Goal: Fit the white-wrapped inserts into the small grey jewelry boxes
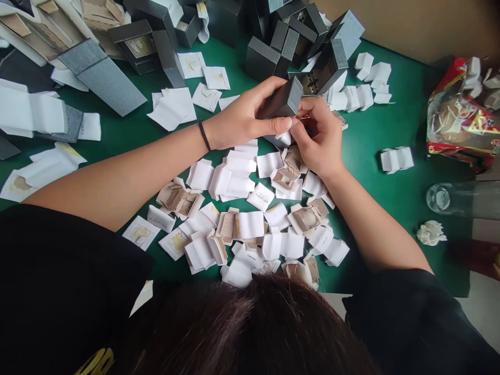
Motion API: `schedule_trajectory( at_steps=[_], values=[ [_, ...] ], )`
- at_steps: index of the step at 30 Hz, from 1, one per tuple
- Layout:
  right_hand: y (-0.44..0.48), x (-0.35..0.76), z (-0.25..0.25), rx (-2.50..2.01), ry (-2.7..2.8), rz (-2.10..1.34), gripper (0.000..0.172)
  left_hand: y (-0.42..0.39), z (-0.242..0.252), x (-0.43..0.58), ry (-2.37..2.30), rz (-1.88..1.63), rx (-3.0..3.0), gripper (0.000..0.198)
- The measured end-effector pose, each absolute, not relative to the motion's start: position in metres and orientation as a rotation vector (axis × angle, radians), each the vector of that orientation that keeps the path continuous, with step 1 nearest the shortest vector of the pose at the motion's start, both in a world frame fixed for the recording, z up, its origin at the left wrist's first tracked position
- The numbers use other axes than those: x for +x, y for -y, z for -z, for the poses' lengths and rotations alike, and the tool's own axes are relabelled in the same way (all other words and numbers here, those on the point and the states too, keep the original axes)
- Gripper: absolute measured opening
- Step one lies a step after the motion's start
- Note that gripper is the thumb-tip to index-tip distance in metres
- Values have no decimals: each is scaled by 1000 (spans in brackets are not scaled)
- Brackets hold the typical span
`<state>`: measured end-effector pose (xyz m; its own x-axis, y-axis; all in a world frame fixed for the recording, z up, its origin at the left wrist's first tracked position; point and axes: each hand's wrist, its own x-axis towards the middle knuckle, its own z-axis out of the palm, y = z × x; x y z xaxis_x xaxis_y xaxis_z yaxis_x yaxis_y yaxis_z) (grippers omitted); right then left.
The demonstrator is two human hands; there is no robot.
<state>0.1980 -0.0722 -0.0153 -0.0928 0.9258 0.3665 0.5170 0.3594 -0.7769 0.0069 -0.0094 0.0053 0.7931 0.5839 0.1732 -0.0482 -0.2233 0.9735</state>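
My left hand (pixel 250 114), with a black band at the wrist, is wrapped round a small dark grey box (pixel 285 99) above the middle of the table. The box is tilted, and its open side is turned out of sight. At the box's lower right edge my right hand (pixel 322 133) has its fingers closed in a pinch; what they grip is hidden. A bit of white card (pixel 285 138) shows just below my left thumb. Beneath both hands lies a heap of folded white card inserts (pixel 238 177), some showing torn brown undersides (pixel 308 216).
More dark grey boxes (pixel 263 54), some open, stand at the back. A long grey box lid (pixel 105 78) lies at the left among white cards (pixel 172 107). On the right are a red and clear food packet (pixel 461 120), a clear glass (pixel 441 198) and crumpled tissue (pixel 431 233).
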Motion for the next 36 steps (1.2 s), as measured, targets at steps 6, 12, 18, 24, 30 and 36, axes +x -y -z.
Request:
schedule_trajectory(
  at_steps=[6, 12, 18, 24, 30, 36],
  values=[
    [74, 197, 13, -1306, 1739, -579, 44, 7, -2, 8, -372, -635, 1677, 61],
    [73, 197, 14, -1304, 1743, -573, 46, 7, -2, 8, -343, -626, 1676, 57],
    [73, 197, 13, -1303, 1756, -545, 41, 9, -4, 7, -353, -642, 1639, 61],
    [74, 195, 10, -1309, 1750, -544, 37, 8, -4, 7, -377, -645, 1633, 60],
    [74, 195, 10, -1304, 1747, -556, 35, 9, -5, 7, -385, -627, 1668, 61],
    [75, 195, 10, -1303, 1747, -556, 35, 10, -7, 7, -402, -618, 1707, 66]
  ],
)
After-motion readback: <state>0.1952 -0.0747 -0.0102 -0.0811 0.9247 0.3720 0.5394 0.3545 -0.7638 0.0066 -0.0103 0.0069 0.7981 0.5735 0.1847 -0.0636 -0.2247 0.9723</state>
